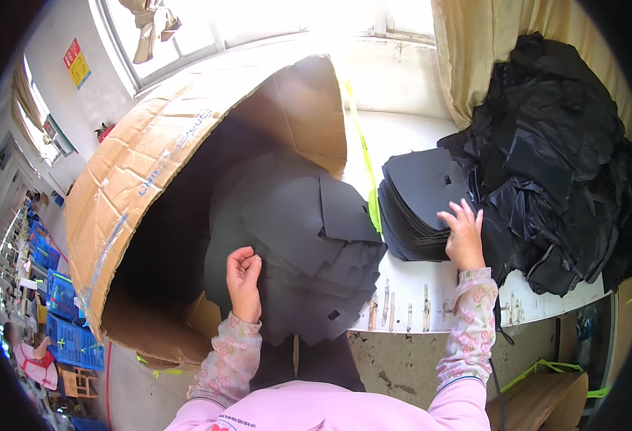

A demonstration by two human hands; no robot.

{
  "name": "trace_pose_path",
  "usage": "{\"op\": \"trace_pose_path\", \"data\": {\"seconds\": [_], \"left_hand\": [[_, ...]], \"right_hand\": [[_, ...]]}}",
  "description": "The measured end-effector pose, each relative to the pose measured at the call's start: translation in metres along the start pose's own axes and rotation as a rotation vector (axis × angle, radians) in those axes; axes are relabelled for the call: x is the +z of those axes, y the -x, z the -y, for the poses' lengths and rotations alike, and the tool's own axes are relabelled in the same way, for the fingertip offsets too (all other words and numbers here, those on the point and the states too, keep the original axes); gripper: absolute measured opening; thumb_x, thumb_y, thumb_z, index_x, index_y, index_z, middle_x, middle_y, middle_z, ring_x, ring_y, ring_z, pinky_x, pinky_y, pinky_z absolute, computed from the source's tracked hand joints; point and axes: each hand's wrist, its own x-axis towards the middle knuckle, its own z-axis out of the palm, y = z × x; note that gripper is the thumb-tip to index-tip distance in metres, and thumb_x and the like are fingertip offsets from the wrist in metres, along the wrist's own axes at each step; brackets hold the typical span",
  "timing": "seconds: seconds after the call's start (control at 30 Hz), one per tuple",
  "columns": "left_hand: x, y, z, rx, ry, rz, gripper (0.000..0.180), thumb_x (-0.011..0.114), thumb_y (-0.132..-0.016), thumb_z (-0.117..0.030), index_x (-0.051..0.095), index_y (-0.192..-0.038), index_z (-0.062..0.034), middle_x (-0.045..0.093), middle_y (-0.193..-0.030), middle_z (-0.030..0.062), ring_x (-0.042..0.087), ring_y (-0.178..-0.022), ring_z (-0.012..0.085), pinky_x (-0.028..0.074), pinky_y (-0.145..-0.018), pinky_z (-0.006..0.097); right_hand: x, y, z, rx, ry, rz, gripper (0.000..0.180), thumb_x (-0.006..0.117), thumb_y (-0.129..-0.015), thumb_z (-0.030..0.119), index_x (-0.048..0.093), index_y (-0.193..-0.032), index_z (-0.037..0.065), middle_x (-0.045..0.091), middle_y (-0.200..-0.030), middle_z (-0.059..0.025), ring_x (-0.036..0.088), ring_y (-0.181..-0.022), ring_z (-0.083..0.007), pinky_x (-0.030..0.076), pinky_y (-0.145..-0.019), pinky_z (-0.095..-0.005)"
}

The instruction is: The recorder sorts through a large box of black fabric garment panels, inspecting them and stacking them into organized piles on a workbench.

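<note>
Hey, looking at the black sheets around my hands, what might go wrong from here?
The loose black sheets overlap unevenly at the carton's mouth, so some might slide off.
The stack by your right hand has staggered edges; a nudge could skew it.
That stack sits close against the black heap, so pieces might mix.

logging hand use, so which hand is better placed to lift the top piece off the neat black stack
Right, most likely. The right hand is at the right side of the neat black stack, fingers spread. The left hand is by the loose black sheets, farther from that stack.
</note>
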Motion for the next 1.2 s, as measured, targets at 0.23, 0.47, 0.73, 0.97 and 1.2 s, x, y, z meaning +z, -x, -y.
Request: {"op": "trace_pose_path", "data": {"seconds": [0.23,0.47,0.73,0.97,1.2], "left_hand": [[0.002,-0.004,0.017,-0.139,0.111,-0.161,0.034,0.059,-0.091,-0.004,0.049,-0.124,-0.0056,0.051,-0.116,0.0059,0.054,-0.098,0.0145,0.046,-0.084,0.028],[0.004,0.002,0.003,-0.202,0.229,-0.181,0.046,0.058,-0.091,-0.003,0.039,-0.133,-0.0042,0.048,-0.121,0.0099,0.054,-0.104,0.0174,0.046,-0.090,0.033],[0.011,0.013,0.017,-0.280,0.247,-0.108,0.042,0.058,-0.093,-0.005,0.038,-0.130,-0.0043,0.055,-0.109,0.0084,0.059,-0.097,0.0202,0.051,-0.084,0.032],[0.008,0.032,0.009,-0.098,-0.086,-0.197,0.023,0.062,-0.090,-0.003,0.051,-0.110,-0.0062,0.050,-0.089,-0.0022,0.047,-0.079,0.0058,0.042,-0.073,0.022],[0.000,-0.068,-0.024,0.340,-0.877,-0.022,0.052,0.071,-0.085,-0.033,0.055,-0.122,-0.0005,0.061,-0.113,0.0210,0.056,-0.105,0.0352,0.045,-0.092,0.041]], "right_hand": [[0.053,-0.015,0.115,-0.140,-0.646,0.191,0.068,0.076,-0.079,0.025,0.045,-0.139,0.013,0.047,-0.141,-0.0186,0.039,-0.136,-0.0377,0.031,-0.112,-0.0469],[0.094,-0.023,0.136,-0.201,-0.567,0.391,0.051,0.065,-0.089,0.027,0.050,-0.135,0.011,0.059,-0.129,-0.0168,0.058,-0.117,-0.0320,0.041,-0.104,-0.0496],[0.049,-0.009,0.200,-0.335,-0.387,-0.082,0.034,0.066,-0.083,0.017,0.064,-0.117,0.009,0.069,-0.096,-0.0128,0.067,-0.081,-0.0269,0.049,-0.093,-0.0476],[0.054,0.028,0.219,-0.233,-0.617,-0.059,0.029,0.067,-0.083,0.016,0.066,-0.111,0.008,0.065,-0.107,-0.0153,0.062,-0.098,-0.0323,0.046,-0.096,-0.0453],[0.095,0.053,0.125,0.722,-0.835,0.291,0.072,0.067,-0.085,0.044,0.045,-0.134,-0.004,0.053,-0.129,-0.0274,0.050,-0.121,-0.0405,0.041,-0.101,-0.0430]]}}
